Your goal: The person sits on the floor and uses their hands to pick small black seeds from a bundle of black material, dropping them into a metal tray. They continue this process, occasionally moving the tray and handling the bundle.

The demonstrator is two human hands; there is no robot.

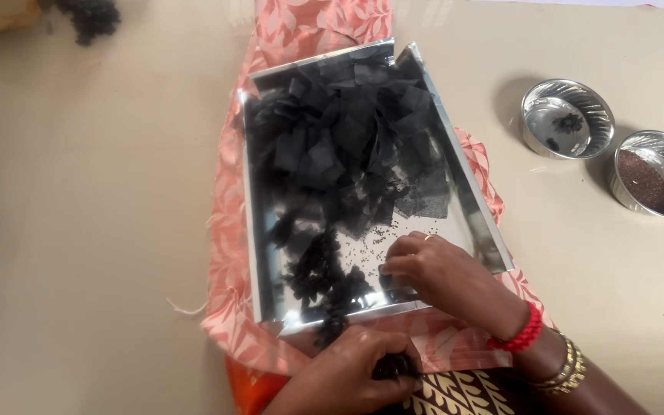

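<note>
Head camera, looking straight down: my right hand is inside the shiny steel tray, fingers curled and bunched over the near right corner, fingertips pressing down on the tray floor among a scatter of tiny dark seeds. Whether I've pinched anything between those fingertips, I can't tell; they're tucked under.

My left hand sits just outside the tray's near edge, closed into a loose fist around a small black bundle of netting that peeks out by the thumb.

The heap of black net squares lies ahead of both hands, filling the far and middle part of the tray. Its long run goes from the far right corner towards the near left, where some gathered, ruffled black pieces sit just beside my right hand and just beyond my left. So the right hand is the one already in among the material; the left is nearer the ruffled pieces but across the rim.

The tray rests on an orange-pink leaf-print cloth spread on the pale floor. Well off to the right stand two round steel bowls: one nearly bare with a small dark bit inside, the other holding brown seeds. On my right wrist, a red thread band and gold bangles.
</note>
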